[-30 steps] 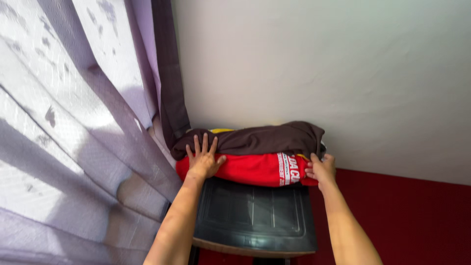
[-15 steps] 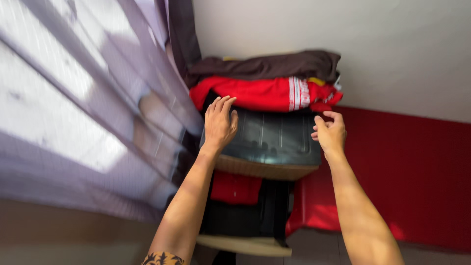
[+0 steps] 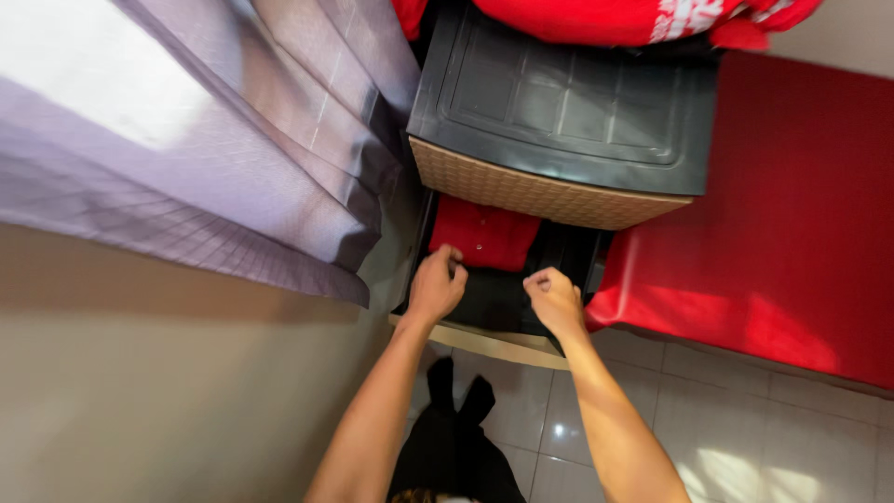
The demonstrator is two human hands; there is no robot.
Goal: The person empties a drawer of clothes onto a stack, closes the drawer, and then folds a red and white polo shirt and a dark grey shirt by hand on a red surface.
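Observation:
Below the dark plastic lid (image 3: 568,102) of a woven-sided drawer unit, a drawer (image 3: 484,337) stands pulled out. Inside it lie a folded red shirt (image 3: 484,233) at the back and a black garment (image 3: 498,298) at the front. My left hand (image 3: 436,284) is curled at the near edge of the red shirt, its fingers closed on cloth there. My right hand (image 3: 554,300) is a fist pressed on the black garment. A folded red garment with white print (image 3: 596,17) lies on top of the unit.
A lilac curtain (image 3: 214,140) hangs on the left, touching the unit's side. A red mattress or cushion (image 3: 801,205) lies to the right. Pale floor tiles (image 3: 745,438) run along the bottom, and my dark trousers (image 3: 456,438) show beneath my arms.
My view has tilted down from the pile on top to the open drawer. Both hands have come off the lid and dropped into the drawer, closing on the clothes there.

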